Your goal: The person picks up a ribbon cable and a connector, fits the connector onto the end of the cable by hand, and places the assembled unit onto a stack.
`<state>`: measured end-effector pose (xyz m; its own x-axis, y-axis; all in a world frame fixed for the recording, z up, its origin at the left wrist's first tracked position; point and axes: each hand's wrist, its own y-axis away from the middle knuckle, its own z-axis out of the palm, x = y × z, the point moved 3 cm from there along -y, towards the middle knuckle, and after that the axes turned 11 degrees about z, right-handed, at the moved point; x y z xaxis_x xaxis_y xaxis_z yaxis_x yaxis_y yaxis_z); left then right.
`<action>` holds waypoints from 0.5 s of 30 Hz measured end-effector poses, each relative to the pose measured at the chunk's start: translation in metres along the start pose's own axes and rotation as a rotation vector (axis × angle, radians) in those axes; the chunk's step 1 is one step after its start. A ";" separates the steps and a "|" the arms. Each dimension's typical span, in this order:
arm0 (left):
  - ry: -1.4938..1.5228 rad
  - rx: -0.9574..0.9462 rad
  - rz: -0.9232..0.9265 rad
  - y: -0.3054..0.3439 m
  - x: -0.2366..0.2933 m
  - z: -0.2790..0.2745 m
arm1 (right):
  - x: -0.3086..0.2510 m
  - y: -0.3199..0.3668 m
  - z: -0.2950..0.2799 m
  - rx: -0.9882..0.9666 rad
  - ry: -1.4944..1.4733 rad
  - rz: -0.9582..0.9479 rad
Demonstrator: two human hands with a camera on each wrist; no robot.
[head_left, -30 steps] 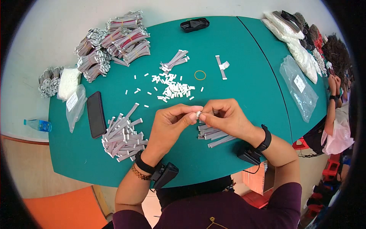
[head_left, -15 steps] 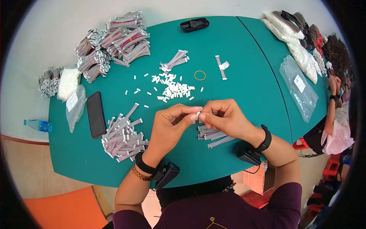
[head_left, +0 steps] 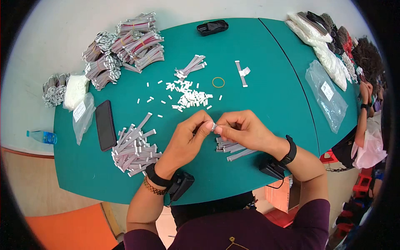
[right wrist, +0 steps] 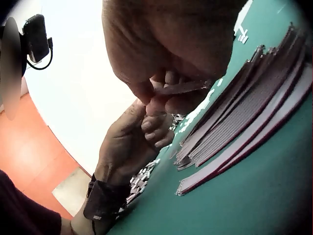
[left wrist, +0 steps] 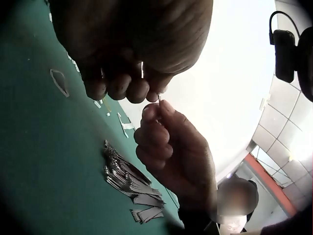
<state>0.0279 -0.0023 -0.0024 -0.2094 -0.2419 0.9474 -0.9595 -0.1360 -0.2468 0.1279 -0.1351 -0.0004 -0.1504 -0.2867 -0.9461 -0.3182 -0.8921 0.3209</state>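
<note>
In the head view my left hand [head_left: 185,137] and right hand [head_left: 248,131] meet fingertip to fingertip above the table. My right thumb and fingers pinch a short grey ribbon cable [right wrist: 183,88], whose strip runs under the palm in the right wrist view. Its small white end [head_left: 214,126] shows between the two hands, pinched by my left thumb and index finger; the fingertips hide most of it. Partly under my right hand lies a stack of grey ribbon cables [head_left: 237,149]. Left of my left wrist is a loose pile of cables with white ends [head_left: 135,152].
Beyond the hands, many small white pieces [head_left: 193,98] lie scattered on the green table [head_left: 266,46]. Around them are crossed cables [head_left: 191,66], a rubber band [head_left: 218,82] and a tagged cable [head_left: 241,74]. A phone [head_left: 105,125] and bundled cables [head_left: 139,39] lie to the left.
My left fingertips have shifted slightly left and down, and the index finger is more bent. A bit more of the white end shows between the hands. The right hand has barely moved.
</note>
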 end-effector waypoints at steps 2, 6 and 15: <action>-0.010 -0.006 0.009 0.000 -0.001 -0.001 | 0.002 0.000 0.001 -0.021 0.024 0.020; 0.017 -0.023 0.010 0.000 0.000 0.001 | 0.002 0.001 0.002 -0.050 0.015 0.000; 0.183 -0.019 -0.022 0.003 -0.004 0.011 | -0.001 0.005 0.006 -0.036 0.037 -0.009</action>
<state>0.0277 -0.0120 -0.0090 -0.2171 -0.0596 0.9743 -0.9674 -0.1205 -0.2229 0.1210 -0.1374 0.0019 -0.1131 -0.2908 -0.9501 -0.2853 -0.9065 0.3114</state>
